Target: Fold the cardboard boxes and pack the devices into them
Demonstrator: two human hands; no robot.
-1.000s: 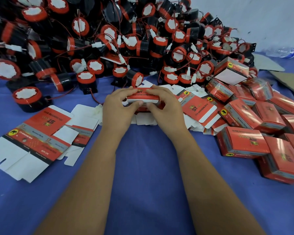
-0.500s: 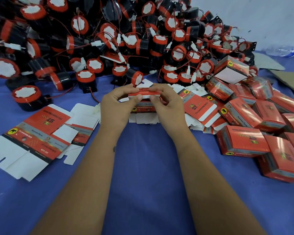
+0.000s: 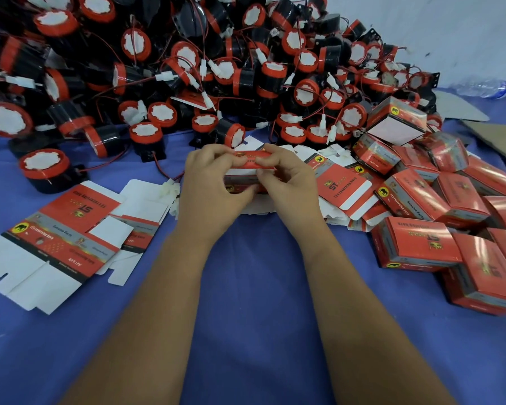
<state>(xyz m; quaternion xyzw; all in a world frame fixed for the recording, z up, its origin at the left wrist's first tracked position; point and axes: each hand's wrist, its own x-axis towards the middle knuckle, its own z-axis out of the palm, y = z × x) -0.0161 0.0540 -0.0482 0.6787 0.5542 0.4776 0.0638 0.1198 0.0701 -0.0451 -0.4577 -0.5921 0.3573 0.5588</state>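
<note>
Head view of a packing bench covered with a blue cloth [image 3: 246, 287]. At centre, 2 bare hands hold 1 red cardboard box [image 3: 253, 168] just above the cloth, directly in front of the device pile. The left hand [image 3: 214, 182] curls around the box's left end, thumb pressed on the upper red flap and fingers wrapped behind. The right hand [image 3: 287, 176] curls around the right end, thumb and forefinger pinching the same flap near its middle. The flap is tilted toward the camera over the grey side panel; whether a device is inside cannot be told.

Behind the hands, a large heap of black-and-red round devices [image 3: 187, 68] with red and black wires and white connectors fills the far part of the bench. To the left, flat unfolded box blanks [image 3: 56, 238] lie printed side up on the cloth. Just beside the right hand, more flat blanks [image 3: 342, 185] overlap one another. To the right, a pile of folded, closed red boxes [image 3: 421, 244] rests against them. At far right lie a brown cardboard sheet [image 3: 503, 138] and a clear plastic bottle [image 3: 485, 87] on its side.
</note>
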